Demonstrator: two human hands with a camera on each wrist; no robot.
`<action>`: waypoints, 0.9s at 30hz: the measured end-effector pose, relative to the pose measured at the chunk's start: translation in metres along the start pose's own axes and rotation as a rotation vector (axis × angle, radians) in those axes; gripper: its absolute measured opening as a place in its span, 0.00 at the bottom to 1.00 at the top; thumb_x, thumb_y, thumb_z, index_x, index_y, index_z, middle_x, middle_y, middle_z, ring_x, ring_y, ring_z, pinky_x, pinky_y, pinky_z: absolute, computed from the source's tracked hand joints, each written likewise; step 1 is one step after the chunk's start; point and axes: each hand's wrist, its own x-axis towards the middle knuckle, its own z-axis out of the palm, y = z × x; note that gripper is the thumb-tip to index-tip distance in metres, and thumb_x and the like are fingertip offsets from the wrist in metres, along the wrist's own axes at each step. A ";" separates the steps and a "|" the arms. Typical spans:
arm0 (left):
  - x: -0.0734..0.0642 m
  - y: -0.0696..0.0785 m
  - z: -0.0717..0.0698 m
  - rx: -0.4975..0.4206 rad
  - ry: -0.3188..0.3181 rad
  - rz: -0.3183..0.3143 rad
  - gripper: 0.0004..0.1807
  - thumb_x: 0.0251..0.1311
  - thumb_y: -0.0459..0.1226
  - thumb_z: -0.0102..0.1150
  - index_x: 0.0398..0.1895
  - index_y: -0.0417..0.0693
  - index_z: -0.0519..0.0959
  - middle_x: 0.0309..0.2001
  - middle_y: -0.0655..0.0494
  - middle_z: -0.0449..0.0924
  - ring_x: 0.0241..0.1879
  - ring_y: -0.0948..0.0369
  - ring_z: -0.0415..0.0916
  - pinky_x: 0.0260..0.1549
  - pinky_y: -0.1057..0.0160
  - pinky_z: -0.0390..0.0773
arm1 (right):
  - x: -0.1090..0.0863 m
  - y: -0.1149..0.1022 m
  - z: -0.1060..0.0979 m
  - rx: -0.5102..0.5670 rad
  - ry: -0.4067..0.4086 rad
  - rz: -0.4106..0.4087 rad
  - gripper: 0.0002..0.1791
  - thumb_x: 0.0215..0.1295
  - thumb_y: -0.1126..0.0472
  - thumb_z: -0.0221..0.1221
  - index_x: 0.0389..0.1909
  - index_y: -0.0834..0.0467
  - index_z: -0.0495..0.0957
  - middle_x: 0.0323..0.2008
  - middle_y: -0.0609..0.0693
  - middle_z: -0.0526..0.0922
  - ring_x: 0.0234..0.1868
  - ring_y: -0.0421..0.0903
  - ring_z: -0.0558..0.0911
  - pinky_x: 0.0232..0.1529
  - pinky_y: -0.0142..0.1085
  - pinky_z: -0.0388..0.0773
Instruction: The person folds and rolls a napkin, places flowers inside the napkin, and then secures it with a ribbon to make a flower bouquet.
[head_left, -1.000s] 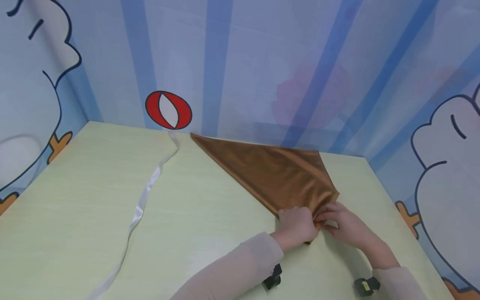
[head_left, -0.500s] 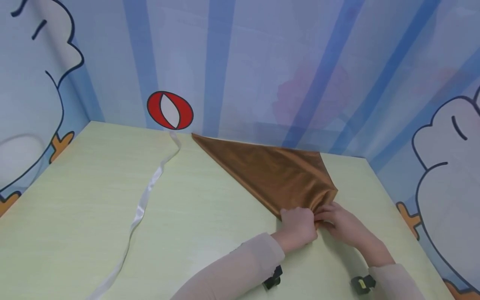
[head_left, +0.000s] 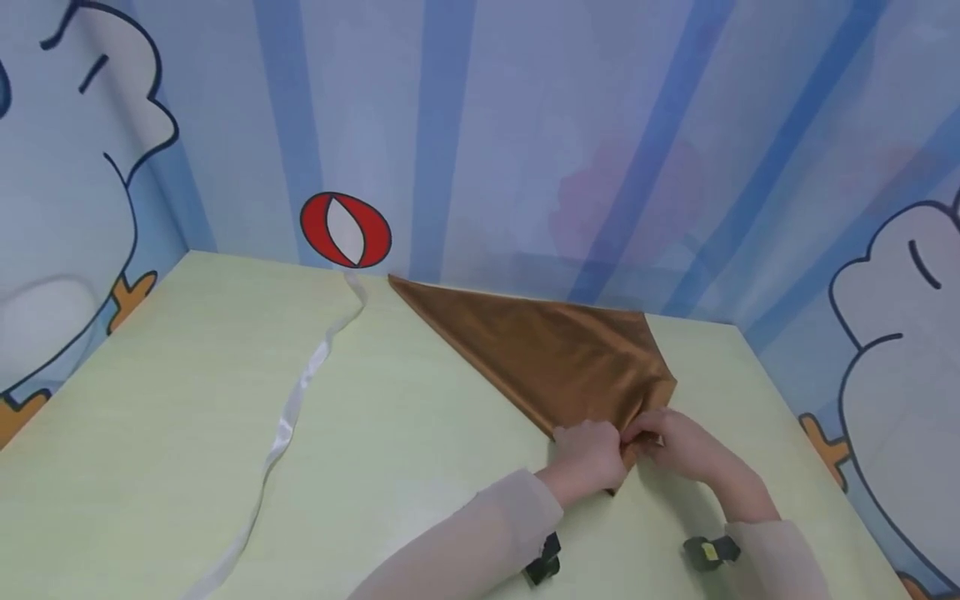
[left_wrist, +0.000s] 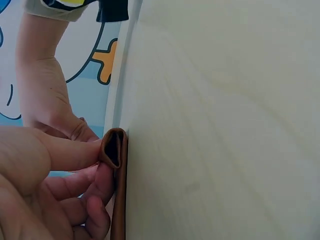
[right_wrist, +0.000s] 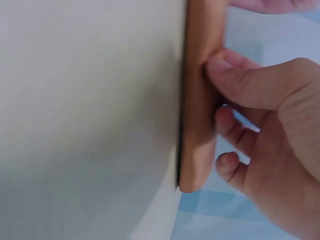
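A shiny brown cloth point(head_left: 525, 342) lies folded into a pointed shape at the back right of the table, with its long tip toward the left. Along its near edge, my left hand point(head_left: 588, 457) pinches a fold; the left wrist view shows thumb and fingers on a rolled, hollow cloth edge point(left_wrist: 114, 150). Just right of it, my right hand point(head_left: 686, 446) pinches the same cloth between thumb and fingers, the other fingers loosely bent in the right wrist view. A small corner of cloth sticks out below the left hand. Part of the near edge is hidden behind the hands.
A white ribbon point(head_left: 283, 429) runs down the left part of the pale table point(head_left: 420, 417). Printed blue-striped panels point(head_left: 510, 150) stand along the back and sides. Dark wrist cameras point(head_left: 705, 552) hang below both sleeves.
Both hands stay at the cloth's near edge with small shifts. The right hand has bent more over the fold. The small corner under the left hand, hidden half a second ago, shows again.
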 end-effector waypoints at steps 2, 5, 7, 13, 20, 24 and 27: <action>-0.001 -0.004 0.002 -0.026 0.022 0.013 0.26 0.63 0.59 0.51 0.13 0.54 0.71 0.24 0.60 0.76 0.30 0.60 0.77 0.38 0.52 0.71 | 0.003 -0.001 0.000 0.058 -0.042 0.068 0.08 0.58 0.71 0.62 0.34 0.57 0.84 0.34 0.46 0.84 0.36 0.43 0.81 0.37 0.36 0.76; -0.003 -0.007 0.005 -0.049 0.034 0.005 0.28 0.62 0.61 0.51 0.11 0.55 0.69 0.24 0.60 0.77 0.30 0.59 0.77 0.38 0.51 0.70 | 0.005 -0.002 0.000 0.128 -0.092 0.149 0.08 0.58 0.71 0.62 0.34 0.56 0.84 0.35 0.47 0.85 0.37 0.44 0.81 0.37 0.36 0.76; -0.004 -0.005 0.007 -0.029 0.039 -0.002 0.29 0.62 0.63 0.48 0.12 0.56 0.70 0.25 0.60 0.78 0.31 0.59 0.78 0.39 0.50 0.70 | 0.005 -0.002 0.000 0.166 -0.116 0.186 0.08 0.58 0.71 0.61 0.34 0.57 0.84 0.35 0.48 0.85 0.37 0.45 0.81 0.37 0.37 0.76; -0.007 0.011 0.013 0.142 -0.013 -0.001 0.16 0.59 0.55 0.58 0.20 0.59 0.77 0.28 0.65 0.78 0.34 0.64 0.76 0.44 0.51 0.65 | -0.001 0.004 0.003 0.184 -0.128 0.177 0.05 0.58 0.69 0.62 0.31 0.57 0.83 0.30 0.45 0.83 0.30 0.36 0.77 0.31 0.34 0.74; -0.012 0.023 0.023 0.205 0.000 0.029 0.11 0.55 0.50 0.62 0.19 0.62 0.76 0.26 0.69 0.75 0.32 0.66 0.72 0.39 0.55 0.62 | -0.014 0.012 0.006 0.226 -0.104 0.169 0.05 0.61 0.67 0.60 0.33 0.54 0.82 0.32 0.42 0.83 0.32 0.33 0.77 0.33 0.33 0.74; -0.013 0.021 0.023 0.184 0.010 -0.024 0.10 0.53 0.51 0.64 0.21 0.61 0.77 0.26 0.68 0.75 0.31 0.67 0.73 0.40 0.56 0.63 | -0.017 0.019 0.009 0.284 -0.061 0.111 0.05 0.62 0.66 0.61 0.35 0.53 0.82 0.35 0.43 0.83 0.36 0.35 0.78 0.37 0.33 0.75; -0.010 0.018 0.020 0.122 -0.035 -0.057 0.12 0.44 0.48 0.71 0.21 0.59 0.76 0.28 0.68 0.76 0.33 0.66 0.74 0.43 0.55 0.66 | -0.020 0.027 0.009 0.294 -0.030 0.043 0.06 0.62 0.66 0.61 0.36 0.52 0.83 0.38 0.46 0.82 0.40 0.35 0.78 0.39 0.33 0.75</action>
